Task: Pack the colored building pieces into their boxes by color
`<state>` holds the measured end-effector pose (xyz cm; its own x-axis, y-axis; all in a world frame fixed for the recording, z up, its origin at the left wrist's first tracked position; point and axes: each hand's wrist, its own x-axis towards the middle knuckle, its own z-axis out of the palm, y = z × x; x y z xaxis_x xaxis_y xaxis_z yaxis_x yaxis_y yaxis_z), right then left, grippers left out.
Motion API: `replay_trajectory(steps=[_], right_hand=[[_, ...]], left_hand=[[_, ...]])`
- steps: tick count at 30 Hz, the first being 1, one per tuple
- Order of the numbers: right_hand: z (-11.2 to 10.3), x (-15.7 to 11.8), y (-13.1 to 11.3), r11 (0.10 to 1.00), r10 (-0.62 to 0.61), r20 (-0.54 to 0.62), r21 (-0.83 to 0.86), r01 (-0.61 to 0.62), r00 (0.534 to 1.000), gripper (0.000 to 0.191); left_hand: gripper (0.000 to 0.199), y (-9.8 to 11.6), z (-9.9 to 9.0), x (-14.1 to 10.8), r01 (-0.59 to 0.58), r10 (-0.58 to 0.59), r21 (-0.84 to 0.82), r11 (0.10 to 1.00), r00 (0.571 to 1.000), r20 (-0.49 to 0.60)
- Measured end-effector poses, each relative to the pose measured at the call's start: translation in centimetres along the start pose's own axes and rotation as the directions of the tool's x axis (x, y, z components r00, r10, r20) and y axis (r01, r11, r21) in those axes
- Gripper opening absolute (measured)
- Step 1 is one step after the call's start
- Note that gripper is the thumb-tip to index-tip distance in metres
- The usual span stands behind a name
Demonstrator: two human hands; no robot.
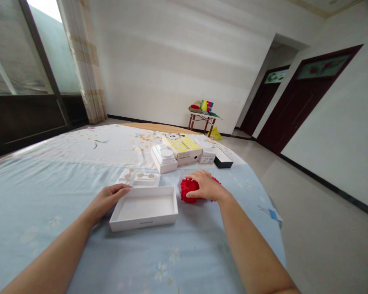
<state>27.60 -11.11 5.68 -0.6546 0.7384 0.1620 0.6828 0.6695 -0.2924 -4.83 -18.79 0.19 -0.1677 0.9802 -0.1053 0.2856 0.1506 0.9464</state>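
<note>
My left hand (112,197) rests at the left back corner of an open white box (144,224), its fingers together on the rim. The box lies on the blue flowered cloth, and its inside shows bare white. To its right, my right hand (205,185) is curled over a red, frilly-edged soft item (188,190), thumb on the near side and fingers over the top. Part of the red item is hidden under that hand. Just behind the white box lies a flat white tray (146,178) with round brown shapes.
Farther back on the table stand a white box with stacked round tiers (164,158), a yellow and white cartoon box (184,148), a smaller white box (207,155) and a black-sided open box (223,158). A small side table (204,115) stands by the wall.
</note>
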Motion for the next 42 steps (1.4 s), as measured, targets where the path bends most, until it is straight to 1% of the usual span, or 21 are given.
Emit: replay_trajectory(steps=[5, 10, 12, 17, 19, 23, 26, 31, 35, 37, 39, 42], right_hand=[[0.3, 0.1, 0.0, 1.0, -0.017, -0.018, 0.001, 0.017, 1.0, 0.071], [0.7, 0.2, 0.2, 1.0, 0.019, -0.006, -0.02, -0.02, 1.0, 0.08], [0.9, 0.3, 0.2, 0.999, 0.021, 0.011, -0.025, -0.021, 1.0, 0.078], [1.0, 0.3, 0.3, 0.999, 0.012, 0.042, -0.037, -0.011, 0.999, 0.062], [0.8, 0.3, 0.4, 1.0, 0.003, 0.047, -0.029, -0.002, 0.999, 0.06], [0.5, 0.2, 0.6, 1.0, -0.009, 0.073, -0.022, 0.011, 0.997, 0.06], [0.2, 0.1, 0.6, 1.0, -0.016, 0.089, -0.021, 0.018, 0.996, 0.061], [0.4, 0.1, 0.2, 1.0, -0.001, 0.093, -0.01, 0.002, 0.996, 0.075], [0.8, 0.2, 0.2, 0.999, 0.028, 0.101, -0.047, -0.023, 0.995, 0.069], [0.9, 0.2, 0.3, 0.998, 0.023, 0.092, -0.056, -0.018, 0.995, 0.065], [0.8, 0.3, 0.3, 0.999, 0.013, 0.064, -0.05, -0.009, 0.998, 0.063], [0.1, 0.1, -0.4, 1.0, 0.004, -0.039, -0.009, -0.005, 0.999, 0.061]], left_hand=[[0.044, 0.1, 0.1, -0.1, -0.039, 0.04, 0.028, 0.999, 0.999, -0.025], [0.038, -0.1, 0.0, 0.1, -0.066, 0.067, 0.051, 0.996, 0.998, -0.018], [0.037, -0.2, 0.0, 0.2, -0.068, 0.069, 0.051, 0.996, 0.997, -0.017], [0.036, -0.4, 0.0, 0.3, -0.075, 0.077, 0.059, 0.995, 0.997, -0.031], [0.037, -0.4, 0.0, 0.3, -0.077, 0.078, 0.067, 0.995, 0.997, -0.025], [0.038, -0.3, 0.1, 0.3, -0.083, 0.083, 0.076, 0.994, 0.997, 0.005], [0.037, -0.2, 0.1, 0.4, -0.102, 0.103, 0.098, 0.99, 0.995, -0.004], [0.037, -0.2, 0.1, 0.4, -0.108, 0.109, 0.105, 0.989, 0.994, -0.004], [0.036, -0.2, 0.1, 0.2, -0.116, 0.117, 0.072, 0.991, 0.993, 0.0], [0.036, -0.1, 0.2, 0.1, -0.129, 0.131, 0.08, 0.988, 0.991, -0.016], [0.036, 0.0, 0.2, 0.0, -0.148, 0.155, 0.107, 0.983, 0.986, -0.06], [0.036, 0.1, 0.2, 0.1, -0.188, 0.21, 0.146, 0.971, 0.966, -0.154]])
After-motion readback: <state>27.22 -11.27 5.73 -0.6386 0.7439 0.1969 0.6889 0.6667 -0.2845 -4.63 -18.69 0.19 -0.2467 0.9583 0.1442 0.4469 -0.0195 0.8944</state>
